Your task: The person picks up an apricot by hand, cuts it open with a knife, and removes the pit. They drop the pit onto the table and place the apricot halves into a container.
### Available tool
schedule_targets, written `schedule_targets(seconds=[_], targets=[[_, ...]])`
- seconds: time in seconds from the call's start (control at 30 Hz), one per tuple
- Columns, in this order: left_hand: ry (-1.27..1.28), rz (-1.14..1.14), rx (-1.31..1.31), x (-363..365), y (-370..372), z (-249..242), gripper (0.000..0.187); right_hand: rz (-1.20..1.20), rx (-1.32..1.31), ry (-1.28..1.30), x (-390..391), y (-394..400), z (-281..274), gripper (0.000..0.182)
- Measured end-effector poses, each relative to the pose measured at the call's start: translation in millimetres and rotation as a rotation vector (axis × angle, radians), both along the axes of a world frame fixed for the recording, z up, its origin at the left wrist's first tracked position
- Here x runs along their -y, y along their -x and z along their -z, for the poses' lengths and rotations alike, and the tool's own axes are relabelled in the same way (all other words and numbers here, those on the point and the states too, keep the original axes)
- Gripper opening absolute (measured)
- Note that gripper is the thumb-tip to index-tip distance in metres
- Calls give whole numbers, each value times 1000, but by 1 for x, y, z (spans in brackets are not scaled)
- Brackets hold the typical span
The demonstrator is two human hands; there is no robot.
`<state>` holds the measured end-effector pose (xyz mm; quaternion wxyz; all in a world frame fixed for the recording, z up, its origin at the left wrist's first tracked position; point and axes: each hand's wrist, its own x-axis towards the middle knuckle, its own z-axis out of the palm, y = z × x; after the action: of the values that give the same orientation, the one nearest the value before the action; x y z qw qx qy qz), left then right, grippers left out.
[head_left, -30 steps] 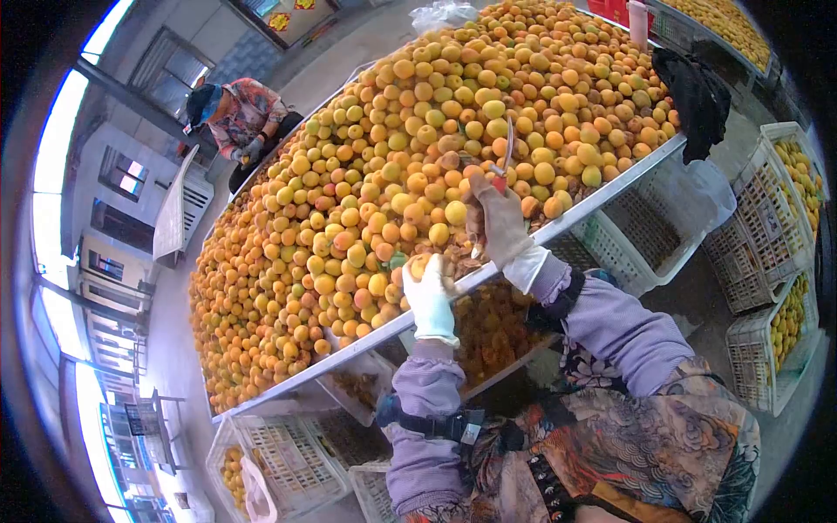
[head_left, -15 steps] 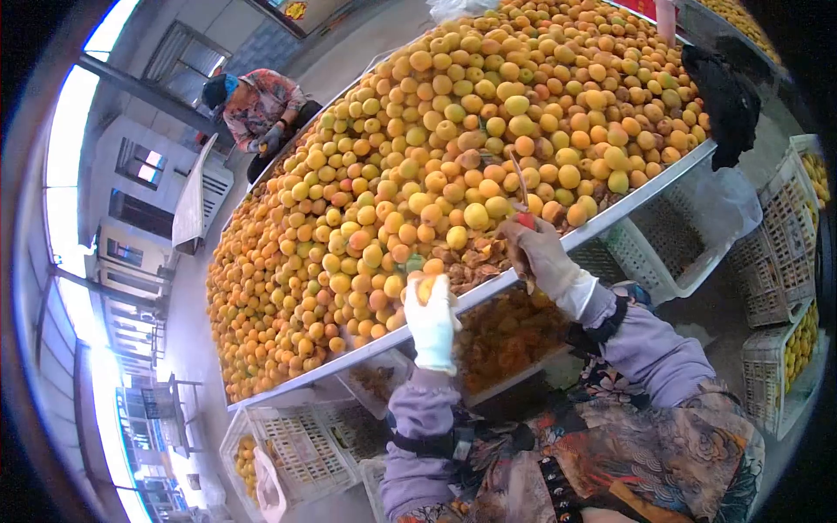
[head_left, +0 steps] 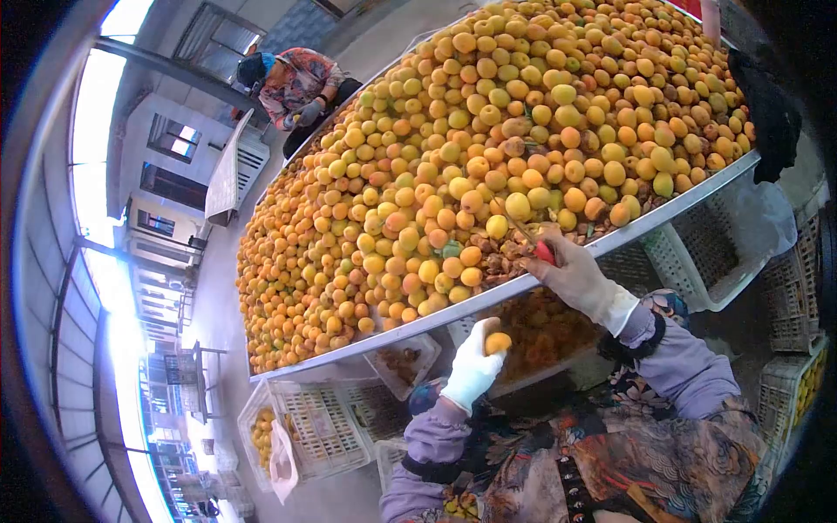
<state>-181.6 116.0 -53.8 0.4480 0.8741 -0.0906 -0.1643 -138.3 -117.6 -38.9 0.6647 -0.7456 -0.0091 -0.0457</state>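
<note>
An orange apricot [head_left: 498, 343] is in my white-gloved left hand [head_left: 471, 368], just in front of the table's metal rim [head_left: 418, 323]. My gloved right hand [head_left: 580, 283] is closed round the red handle of a knife [head_left: 545, 253] above that rim. Its thin blade points up and left over the fruit. Brown scraps [head_left: 501, 264] lie at the table edge near the knife. Beyond them rises a large heap of yellow and orange apricots [head_left: 418, 192].
Across the heap, a person [head_left: 301, 85] in a patterned top and gloves bends over the table's far side. Plastic crates stand below: one at the left [head_left: 323, 427], one at the right [head_left: 671, 261]. More crates [head_left: 792, 292] are stacked at the far right. A black cloth [head_left: 772, 113] hangs off the table corner.
My left hand has drawn back from the heap, over the rim towards my body, with an apricot in it. The right hand keeps the knife, its blade now lower. The view has shifted.
</note>
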Motion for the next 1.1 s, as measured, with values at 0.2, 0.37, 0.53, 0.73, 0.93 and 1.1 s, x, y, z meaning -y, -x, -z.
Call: schedule_targets(seconds=[0.2, 0.37, 0.53, 0.73, 0.93, 1.1], targets=[[-115, -124, 240, -27, -26, -38, 39, -82, -134, -55, -2, 5, -3, 40], [-59, -494, 535, -110, -125, -20, 40, -154, 19, 58, -20, 12, 8, 24], [-339, -676, 418, -131, -190, -11, 59, -251, 153, 156, -37, 13, 27, 33], [-622, -637, 286, -108, -200, -18, 74, -345, 77, 40, -32, 6, 30, 36], [-417, -775, 372, -104, -181, -28, 66, -299, 59, 63, -30, 7, 19, 32], [392, -571, 453, -114, -160, -24, 49, -178, 92, -82, -30, -3, 40, 26]])
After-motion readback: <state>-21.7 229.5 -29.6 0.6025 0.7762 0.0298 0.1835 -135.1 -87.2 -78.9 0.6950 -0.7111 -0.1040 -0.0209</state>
